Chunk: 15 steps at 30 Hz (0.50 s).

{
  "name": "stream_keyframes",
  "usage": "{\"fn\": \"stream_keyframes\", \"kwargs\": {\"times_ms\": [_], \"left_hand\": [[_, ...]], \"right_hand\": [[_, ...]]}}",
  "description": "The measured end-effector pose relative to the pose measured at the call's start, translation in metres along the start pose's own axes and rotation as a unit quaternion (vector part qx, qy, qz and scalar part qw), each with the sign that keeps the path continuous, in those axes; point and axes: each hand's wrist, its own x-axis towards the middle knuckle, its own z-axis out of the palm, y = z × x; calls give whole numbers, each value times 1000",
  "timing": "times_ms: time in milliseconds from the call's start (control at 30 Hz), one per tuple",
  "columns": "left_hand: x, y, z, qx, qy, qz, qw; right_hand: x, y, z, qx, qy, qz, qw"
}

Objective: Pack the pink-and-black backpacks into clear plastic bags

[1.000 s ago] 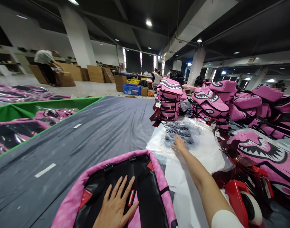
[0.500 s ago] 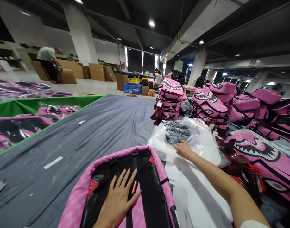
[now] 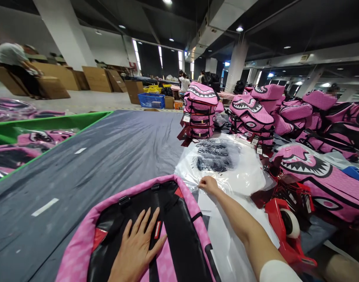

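A pink-and-black backpack [image 3: 187,231] lies with its black strap side up at the near edge of the table. On it my left hand [image 3: 136,244] rests flat, fingers spread, beside a small red label. To the right, my right hand [image 3: 208,184] is closed in a pinch at the near edge of a clear plastic bag [image 3: 244,168] with black print. That bag lies on top of white sheets [image 3: 226,243], partly under my right forearm.
Stacked pink shark-face backpacks [image 3: 200,113] stand ahead, with more piled on the right. A red tape dispenser [image 3: 281,227] sits right of my forearm. At left, a green-edged bin [image 3: 88,121] holds bagged backpacks. A person [image 3: 16,66] bends over cardboard boxes [image 3: 97,78] beyond.
My right hand has drawn back toward me from the printed part of the plastic bag to its near edge. My left hand stays on the backpack. The view has turned slightly right.
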Motion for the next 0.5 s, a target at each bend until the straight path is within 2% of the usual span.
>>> {"fn": "stream_keyframes", "kwargs": {"times_ms": [67, 133, 300, 400, 500], "left_hand": [[0, 0, 1, 4, 11, 2, 1000], [0, 1, 2, 4, 15, 0, 1000], [3, 1, 4, -3, 0, -1, 1000], [3, -2, 8, 2, 12, 4, 1000], [-1, -6, 10, 2, 25, 23, 999]], "right_hand": [[8, 7, 2, 17, 12, 22, 1000], [18, 16, -6, 28, 35, 46, 998], [27, 33, -53, 7, 113, 96, 989], [23, 24, -84, -15, 132, 57, 989], [21, -5, -113, -43, 144, -42, 988]]}}
